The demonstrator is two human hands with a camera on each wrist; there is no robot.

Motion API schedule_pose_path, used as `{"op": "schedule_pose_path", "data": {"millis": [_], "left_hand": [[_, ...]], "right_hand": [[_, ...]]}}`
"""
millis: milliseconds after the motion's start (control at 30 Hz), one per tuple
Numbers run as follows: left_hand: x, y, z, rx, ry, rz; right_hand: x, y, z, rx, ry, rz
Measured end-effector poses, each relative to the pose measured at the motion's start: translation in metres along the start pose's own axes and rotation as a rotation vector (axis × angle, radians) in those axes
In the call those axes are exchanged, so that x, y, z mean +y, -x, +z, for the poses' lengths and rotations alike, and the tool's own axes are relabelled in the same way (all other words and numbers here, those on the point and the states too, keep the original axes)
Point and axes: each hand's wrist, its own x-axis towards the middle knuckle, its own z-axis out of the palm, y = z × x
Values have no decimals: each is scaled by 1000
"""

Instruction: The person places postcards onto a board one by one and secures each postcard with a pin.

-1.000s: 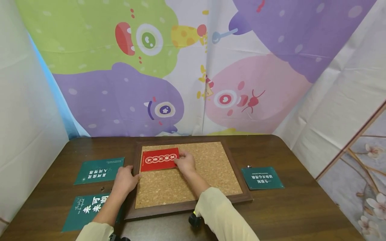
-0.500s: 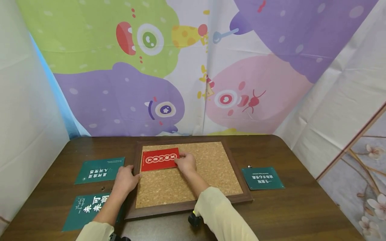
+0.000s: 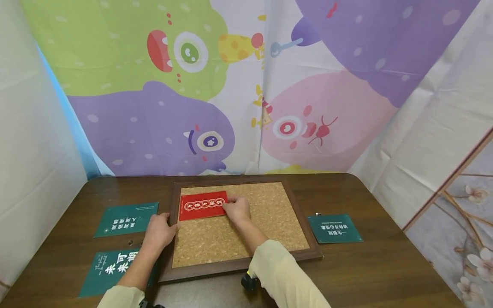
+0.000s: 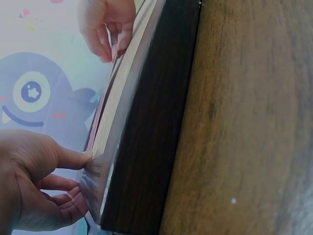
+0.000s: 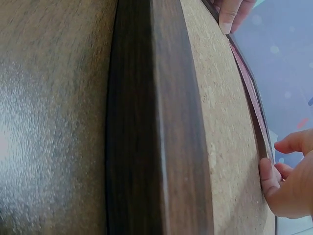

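Observation:
A red card (image 3: 202, 205) with white characters lies over the upper left of a cork board (image 3: 215, 244), close over the cork. My right hand (image 3: 238, 209) pinches the card's right edge between thumb and fingers. In the right wrist view the card is a thin strip (image 5: 248, 83) seen edge-on, slightly raised beside my right hand (image 5: 293, 178). My left hand (image 3: 159, 231) holds the dark wooden frame (image 3: 165, 261) on its left side, thumb on top and fingers along the outer side. The left wrist view has this left hand (image 4: 39, 183) at the frame's corner.
Two green cards, the upper one (image 3: 127, 218) and the lower one (image 3: 98, 273), lie left of the board; my left forearm partly covers the lower. Another green card (image 3: 335, 228) lies to the right, a small metallic piece (image 3: 318, 212) beside it. A patterned curtain (image 3: 246, 158) hangs behind the table.

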Motion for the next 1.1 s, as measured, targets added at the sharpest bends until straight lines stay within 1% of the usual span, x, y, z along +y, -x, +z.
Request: {"op": "schedule_pose_path", "data": {"millis": [200,333,500,800,967,1100], "left_hand": [[0,0,0,4,6,2],[0,1,-1,4,9,6],[0,1,0,3,15,1],[0,1,1,1,11,2],[-1,1,0,3,1,10],[0,1,0,1,-3,7]], "right_hand": [[0,-1,-1,-2,8,-17],[1,-2,-3,-1,-10,-29],[2,-2,-7,-8,-50,-27],[3,-2,-15,14,-58,-17],[5,-3,-20,27,-45,-41],[8,-6,-25,13,-23,-47]]}}
